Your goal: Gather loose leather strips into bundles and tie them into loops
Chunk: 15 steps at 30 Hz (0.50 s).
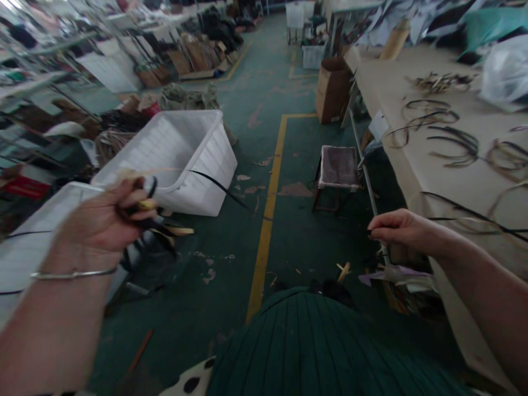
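My left hand [117, 214] is closed round a bundle of thin black and tan strips [159, 225], above the floor beside the white bins. Some strip ends poke out below the fingers. One long dark strip [218, 184] curves out to the right, in front of a white bin. My right hand [398, 234] is raised at the table's near edge, thumb and forefinger pinched together. A small dark bit shows at its fingertips, too small to name. More black and tan strips [456, 146] lie in loose loops on the table beyond the right hand.
A white plastic bin [226, 159] stands at left on the green floor. At right runs a long table [379, 82] with a clear plastic bag [507, 71]. A stool [338, 165] and a cardboard box [332, 91] stand by it. Scraps litter the floor.
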Each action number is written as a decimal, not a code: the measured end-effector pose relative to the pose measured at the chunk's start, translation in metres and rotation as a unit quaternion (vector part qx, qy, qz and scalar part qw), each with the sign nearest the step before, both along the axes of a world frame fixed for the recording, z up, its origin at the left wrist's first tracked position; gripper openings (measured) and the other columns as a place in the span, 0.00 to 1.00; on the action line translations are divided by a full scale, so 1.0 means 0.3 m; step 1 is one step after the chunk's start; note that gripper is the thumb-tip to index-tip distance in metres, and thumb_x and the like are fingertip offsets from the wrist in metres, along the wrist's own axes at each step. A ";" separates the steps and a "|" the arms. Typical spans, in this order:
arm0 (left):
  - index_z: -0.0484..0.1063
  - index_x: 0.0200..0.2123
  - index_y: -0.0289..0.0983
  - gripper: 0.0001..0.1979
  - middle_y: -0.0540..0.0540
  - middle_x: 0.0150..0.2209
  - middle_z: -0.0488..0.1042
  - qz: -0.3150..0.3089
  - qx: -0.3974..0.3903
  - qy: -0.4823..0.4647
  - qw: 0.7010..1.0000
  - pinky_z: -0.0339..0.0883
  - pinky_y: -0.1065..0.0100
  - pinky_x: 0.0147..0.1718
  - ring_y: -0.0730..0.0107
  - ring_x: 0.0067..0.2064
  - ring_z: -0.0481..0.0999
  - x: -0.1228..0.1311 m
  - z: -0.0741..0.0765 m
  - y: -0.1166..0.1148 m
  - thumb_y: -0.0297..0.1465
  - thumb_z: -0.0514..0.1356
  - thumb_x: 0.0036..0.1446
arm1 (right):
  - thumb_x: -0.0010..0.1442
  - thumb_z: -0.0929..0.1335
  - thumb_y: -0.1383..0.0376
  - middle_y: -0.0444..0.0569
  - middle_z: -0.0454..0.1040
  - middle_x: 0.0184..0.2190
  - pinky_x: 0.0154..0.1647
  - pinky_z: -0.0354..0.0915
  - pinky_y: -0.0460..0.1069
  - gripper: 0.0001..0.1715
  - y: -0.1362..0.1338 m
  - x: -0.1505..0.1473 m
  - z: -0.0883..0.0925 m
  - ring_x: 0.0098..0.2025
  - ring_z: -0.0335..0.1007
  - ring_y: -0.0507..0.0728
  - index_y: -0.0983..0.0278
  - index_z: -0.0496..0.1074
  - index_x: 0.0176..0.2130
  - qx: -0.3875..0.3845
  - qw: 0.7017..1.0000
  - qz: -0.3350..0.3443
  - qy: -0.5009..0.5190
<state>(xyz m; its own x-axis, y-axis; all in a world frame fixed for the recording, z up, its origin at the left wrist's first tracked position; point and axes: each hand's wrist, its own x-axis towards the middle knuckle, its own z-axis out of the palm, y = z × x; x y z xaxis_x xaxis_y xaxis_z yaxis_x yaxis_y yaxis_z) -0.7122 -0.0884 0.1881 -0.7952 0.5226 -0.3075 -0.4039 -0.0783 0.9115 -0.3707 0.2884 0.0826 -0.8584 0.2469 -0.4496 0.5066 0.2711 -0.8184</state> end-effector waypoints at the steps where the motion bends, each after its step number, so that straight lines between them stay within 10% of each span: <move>1: 0.65 0.31 0.33 0.21 0.54 0.18 0.58 -0.042 0.015 -0.017 0.999 0.56 0.81 0.19 0.83 0.19 0.58 0.042 -0.027 0.036 0.20 0.36 0.66 | 0.51 0.69 0.49 0.44 0.64 0.22 0.25 0.51 0.46 0.20 -0.033 -0.026 0.025 0.24 0.55 0.49 0.64 0.73 0.31 0.024 0.999 0.029 0.003; 8: 0.72 0.35 0.32 0.04 0.41 0.37 0.74 -0.185 0.048 -0.077 0.978 0.75 0.56 0.35 0.59 0.40 0.75 0.306 -0.214 0.329 0.25 0.58 0.57 | 0.57 0.64 0.55 0.42 0.64 0.21 0.25 0.52 0.44 0.17 -0.230 -0.176 0.159 0.24 0.56 0.48 0.64 0.75 0.30 0.123 0.974 0.185 0.041; 15: 0.71 0.35 0.30 0.11 0.43 0.30 0.72 -0.354 0.045 -0.076 0.931 0.70 0.72 0.26 0.72 0.27 0.72 0.509 -0.346 0.510 0.32 0.65 0.52 | 0.58 0.64 0.60 0.42 0.72 0.25 0.29 0.55 0.44 0.15 -0.286 -0.226 0.125 0.28 0.64 0.49 0.64 0.77 0.33 0.164 0.968 0.163 0.102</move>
